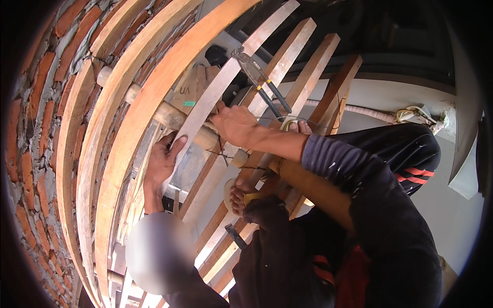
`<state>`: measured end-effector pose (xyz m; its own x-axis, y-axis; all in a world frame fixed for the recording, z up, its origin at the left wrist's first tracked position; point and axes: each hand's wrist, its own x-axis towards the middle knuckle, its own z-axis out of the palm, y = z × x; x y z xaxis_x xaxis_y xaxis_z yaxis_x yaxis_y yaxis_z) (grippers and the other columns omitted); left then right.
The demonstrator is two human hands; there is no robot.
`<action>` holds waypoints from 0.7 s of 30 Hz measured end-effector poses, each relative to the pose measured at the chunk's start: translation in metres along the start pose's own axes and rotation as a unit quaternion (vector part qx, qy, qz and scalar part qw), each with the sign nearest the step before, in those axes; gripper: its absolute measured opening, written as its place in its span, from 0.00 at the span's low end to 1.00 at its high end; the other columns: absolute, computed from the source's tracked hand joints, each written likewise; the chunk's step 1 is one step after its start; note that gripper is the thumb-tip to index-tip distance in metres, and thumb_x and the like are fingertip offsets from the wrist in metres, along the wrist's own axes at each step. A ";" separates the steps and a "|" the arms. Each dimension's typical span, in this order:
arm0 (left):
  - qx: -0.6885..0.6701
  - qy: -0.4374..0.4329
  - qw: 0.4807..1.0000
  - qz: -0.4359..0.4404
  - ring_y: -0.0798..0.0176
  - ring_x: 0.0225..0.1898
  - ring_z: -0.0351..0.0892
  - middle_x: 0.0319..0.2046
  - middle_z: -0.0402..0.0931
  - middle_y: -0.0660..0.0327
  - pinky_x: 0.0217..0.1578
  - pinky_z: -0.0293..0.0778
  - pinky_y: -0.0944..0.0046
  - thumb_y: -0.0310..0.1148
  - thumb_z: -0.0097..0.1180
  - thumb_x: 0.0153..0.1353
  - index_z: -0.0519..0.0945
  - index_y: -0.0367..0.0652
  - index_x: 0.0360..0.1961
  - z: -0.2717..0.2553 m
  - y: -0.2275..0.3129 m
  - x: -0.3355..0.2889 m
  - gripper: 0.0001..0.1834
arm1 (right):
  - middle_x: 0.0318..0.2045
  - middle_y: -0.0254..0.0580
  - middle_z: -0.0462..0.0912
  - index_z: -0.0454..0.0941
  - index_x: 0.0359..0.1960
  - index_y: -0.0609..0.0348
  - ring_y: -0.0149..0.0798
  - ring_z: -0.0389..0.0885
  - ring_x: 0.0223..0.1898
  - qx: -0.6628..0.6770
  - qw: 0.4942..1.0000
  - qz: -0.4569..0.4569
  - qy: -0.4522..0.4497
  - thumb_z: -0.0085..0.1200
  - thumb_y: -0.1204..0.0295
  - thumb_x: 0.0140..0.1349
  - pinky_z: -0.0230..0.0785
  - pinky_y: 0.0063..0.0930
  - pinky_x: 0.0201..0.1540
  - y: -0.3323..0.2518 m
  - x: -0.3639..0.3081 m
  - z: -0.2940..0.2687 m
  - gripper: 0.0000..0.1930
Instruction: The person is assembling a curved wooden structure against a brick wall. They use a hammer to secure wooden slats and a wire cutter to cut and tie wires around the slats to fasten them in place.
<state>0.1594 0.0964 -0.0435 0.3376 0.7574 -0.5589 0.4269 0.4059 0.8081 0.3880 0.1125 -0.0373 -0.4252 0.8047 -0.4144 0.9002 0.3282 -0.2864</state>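
My left hand (pixel 167 156) is wrapped round the edge of a pale flat wooden slat (pixel 209 98), its thumb on the slat's face. The slat crosses over a round wooden pole (pixel 172 116). My right hand (pixel 235 126) is closed at the slat's other edge, beside the pole; its fingertips are partly hidden. A thin dark wire (pixel 316 124) stretches out to the right from near this hand, and more twisted wire (pixel 224 154) shows around the pole below it. Pincers (pixel 262 82) with black and yellow handles rest across the slats beyond my right hand.
Curved wooden ribs (pixel 149 113) stand on the left before a brick wall (pixel 38 138). Straight beams (pixel 292 56) run beneath me, my sandalled feet (pixel 239 197) on them. A cardboard box (pixel 192 87) sits below. A thick brown pole (pixel 313 190) lies under my right arm.
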 end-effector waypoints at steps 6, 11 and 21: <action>0.012 0.014 1.000 0.012 0.59 0.44 0.75 0.41 0.77 0.46 0.48 0.67 0.63 0.46 0.52 0.61 0.73 0.29 0.49 0.002 0.002 0.001 0.28 | 0.35 0.56 0.77 0.79 0.28 0.61 0.51 0.80 0.30 0.034 0.999 0.018 -0.001 0.42 0.72 0.56 0.72 0.42 0.31 -0.003 -0.001 -0.005 0.11; -0.006 0.008 1.000 -0.021 0.60 0.46 0.74 0.42 0.77 0.47 0.49 0.66 0.64 0.46 0.54 0.60 0.73 0.29 0.49 0.000 0.004 0.000 0.28 | 0.39 0.59 0.77 0.80 0.31 0.63 0.51 0.81 0.35 0.041 0.998 0.025 -0.051 0.41 0.72 0.57 0.72 0.41 0.36 -0.006 -0.001 -0.018 0.13; 0.002 0.013 0.999 -0.032 0.61 0.44 0.75 0.41 0.78 0.49 0.48 0.67 0.66 0.50 0.52 0.60 0.73 0.30 0.49 -0.002 0.010 -0.003 0.30 | 0.40 0.59 0.76 0.79 0.35 0.61 0.54 0.80 0.35 0.028 0.996 0.066 -0.052 0.44 0.75 0.53 0.73 0.44 0.39 -0.005 0.006 -0.012 0.12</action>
<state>0.1611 0.0989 -0.0331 0.2880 0.7432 -0.6039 0.4493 0.4521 0.7705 0.3823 0.1221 -0.0283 -0.3137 0.7827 -0.5375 0.9433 0.1922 -0.2707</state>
